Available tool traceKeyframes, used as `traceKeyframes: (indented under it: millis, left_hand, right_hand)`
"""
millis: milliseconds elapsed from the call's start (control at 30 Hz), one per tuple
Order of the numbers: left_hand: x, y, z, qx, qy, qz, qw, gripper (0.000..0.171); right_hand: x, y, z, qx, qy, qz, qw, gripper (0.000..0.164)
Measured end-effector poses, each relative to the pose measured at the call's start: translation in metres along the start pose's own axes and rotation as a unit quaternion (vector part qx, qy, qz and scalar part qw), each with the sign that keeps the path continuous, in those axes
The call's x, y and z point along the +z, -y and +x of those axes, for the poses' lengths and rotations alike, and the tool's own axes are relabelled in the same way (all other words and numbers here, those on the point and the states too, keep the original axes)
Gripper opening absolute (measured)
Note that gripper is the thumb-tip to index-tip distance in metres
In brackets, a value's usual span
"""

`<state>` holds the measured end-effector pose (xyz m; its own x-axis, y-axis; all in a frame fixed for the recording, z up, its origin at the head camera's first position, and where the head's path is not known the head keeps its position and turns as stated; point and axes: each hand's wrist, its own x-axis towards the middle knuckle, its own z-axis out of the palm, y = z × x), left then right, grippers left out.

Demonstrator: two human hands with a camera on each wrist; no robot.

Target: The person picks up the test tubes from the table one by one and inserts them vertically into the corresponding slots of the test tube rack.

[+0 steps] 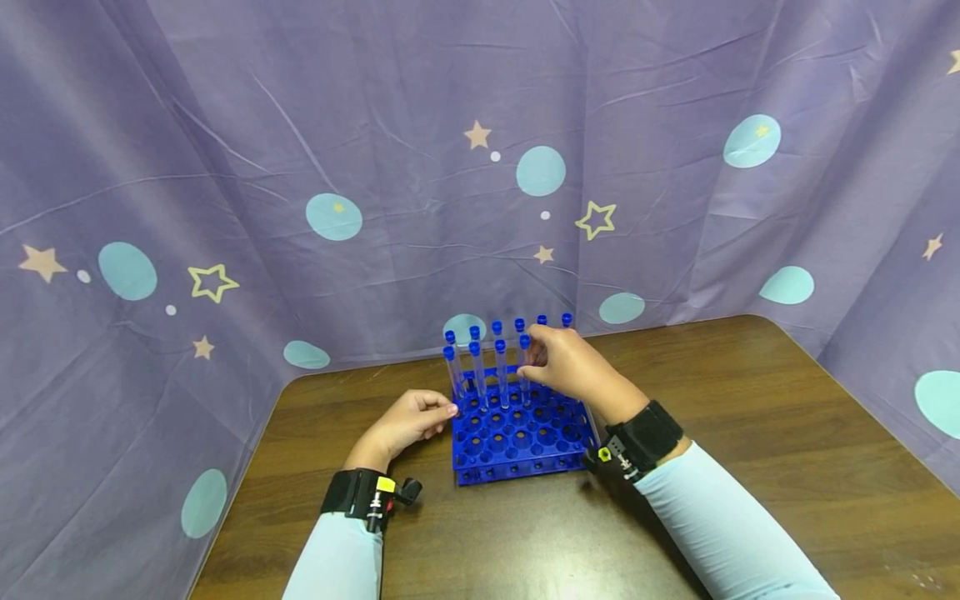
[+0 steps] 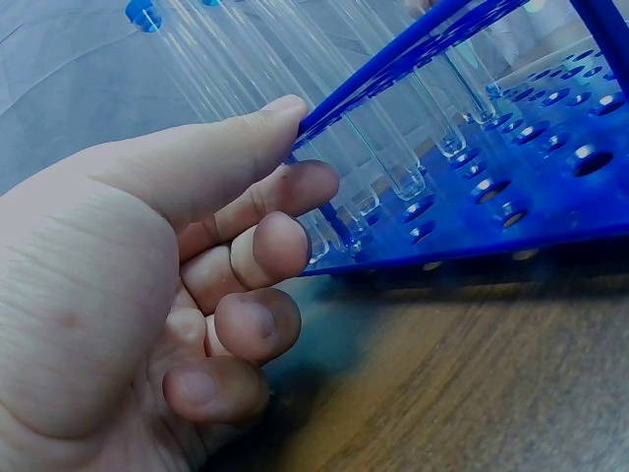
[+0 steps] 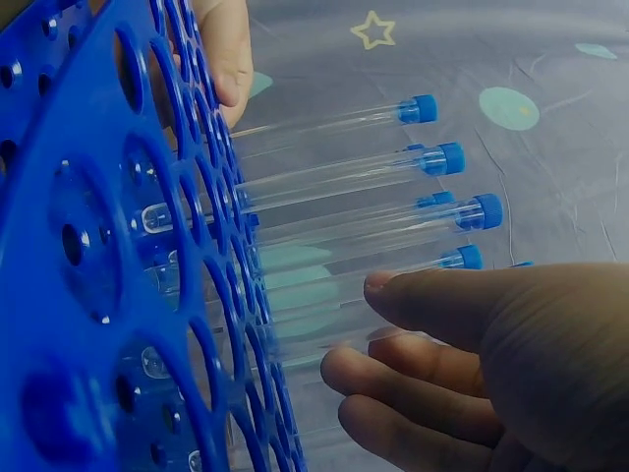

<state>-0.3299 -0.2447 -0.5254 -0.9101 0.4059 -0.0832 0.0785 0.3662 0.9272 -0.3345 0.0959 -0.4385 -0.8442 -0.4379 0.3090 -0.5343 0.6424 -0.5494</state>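
Note:
A blue test tube rack (image 1: 517, 454) stands on the table, holding two rows of clear test tubes (image 1: 502, 375) with blue caps. My left hand (image 1: 411, 421) pinches the rack's left edge between thumb and index finger; its other fingers curl loosely below, as the left wrist view shows. At the right end of the front row, my right hand (image 1: 566, 362) pinches a capped test tube (image 1: 524, 353) that stands in the rack. In the right wrist view, the thumb and fingers (image 3: 393, 366) lie around that tube, whose cap is hidden there by the hand.
Holes show in the front rows of the rack. The brown wooden table (image 1: 712, 400) extends on both sides and toward me. Close behind the rack hangs a purple curtain (image 1: 420, 250) with stars and blue spots. Each wrist wears a black strap (image 1: 648, 437) with a small camera.

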Motion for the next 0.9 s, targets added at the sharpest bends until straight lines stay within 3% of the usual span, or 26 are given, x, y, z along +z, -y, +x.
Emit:
traceKeyframes:
  millis: [567, 900]
  left_hand:
    - [0.0, -0.001, 0.0, -0.005, -0.002, 0.002, 1.0, 0.025]
    - [0.0, -0.002, -0.001, -0.009, -0.002, -0.002, 1.0, 0.024]
  right_hand:
    - [-0.002, -0.001, 0.001, 0.017, 0.017, -0.01, 1.0, 0.029]
    - [-0.026, 0.0, -0.004, 0.036, 0.042, 0.005, 0.998, 0.024]
